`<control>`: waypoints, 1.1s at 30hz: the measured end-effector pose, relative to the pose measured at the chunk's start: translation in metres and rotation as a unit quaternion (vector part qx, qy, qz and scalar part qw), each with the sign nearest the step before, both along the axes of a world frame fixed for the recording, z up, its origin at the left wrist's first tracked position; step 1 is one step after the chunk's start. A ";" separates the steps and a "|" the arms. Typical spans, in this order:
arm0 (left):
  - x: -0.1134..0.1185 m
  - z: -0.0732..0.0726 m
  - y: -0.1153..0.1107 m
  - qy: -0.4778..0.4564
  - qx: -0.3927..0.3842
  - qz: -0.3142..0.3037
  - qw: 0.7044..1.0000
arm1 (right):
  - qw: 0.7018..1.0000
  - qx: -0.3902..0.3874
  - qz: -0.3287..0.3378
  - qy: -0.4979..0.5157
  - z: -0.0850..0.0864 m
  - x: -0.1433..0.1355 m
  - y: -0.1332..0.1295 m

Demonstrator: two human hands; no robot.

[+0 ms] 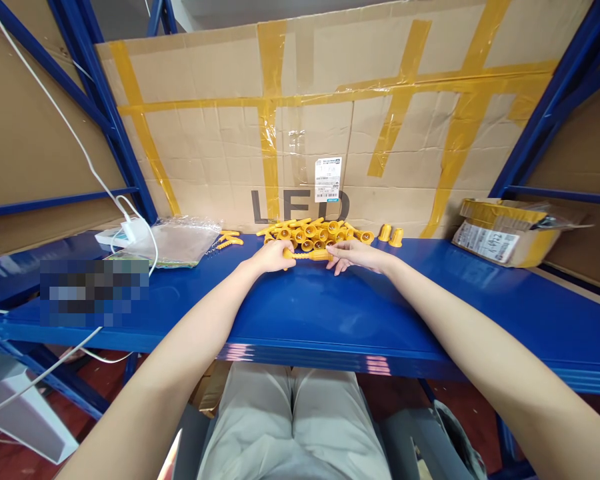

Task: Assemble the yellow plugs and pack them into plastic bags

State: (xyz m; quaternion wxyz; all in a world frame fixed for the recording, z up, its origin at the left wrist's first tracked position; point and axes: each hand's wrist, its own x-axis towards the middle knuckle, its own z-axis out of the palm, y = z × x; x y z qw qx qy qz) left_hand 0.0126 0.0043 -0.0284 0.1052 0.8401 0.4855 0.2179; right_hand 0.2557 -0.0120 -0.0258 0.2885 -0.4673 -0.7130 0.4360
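Between my hands, low over the blue shelf, a yellow plastic piece (pixel 307 255) lies sideways, with a ribbed, narrow stem on the left and a wider part on the right. My left hand (pixel 273 257) pinches the stem's left end. At the wider right end, my right hand (pixel 351 256) grips it with thumb and fingers, which partly cover that end. Just behind the hands is a heap of yellow cup-shaped pieces (pixel 323 233) mixed with thin yellow stems. Two more yellow cups (pixel 395 237) stand to the right of the heap, and a few curved yellow stems (pixel 230 241) lie to its left.
A taped cardboard sheet (pixel 220 153) walls off the back of the blue shelf (pixel 310 313). On the left are a plastic-wrapped packet (pixel 180 240), a white charger (pixel 136 230) with its cable, and a blurred-out item. An opened carton (pixel 505 233) sits at right.
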 end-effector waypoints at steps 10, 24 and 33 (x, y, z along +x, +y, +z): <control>0.001 0.000 -0.001 -0.015 -0.003 0.004 1.000 | 0.997 0.069 0.031 -0.034 0.000 0.004 0.002; 0.000 0.000 0.001 0.019 0.027 0.002 0.999 | 0.999 -0.028 0.024 0.008 -0.004 0.000 0.001; -0.001 0.002 0.000 -0.029 -0.027 0.005 0.999 | 0.951 0.245 -0.024 -0.186 0.002 -0.005 -0.003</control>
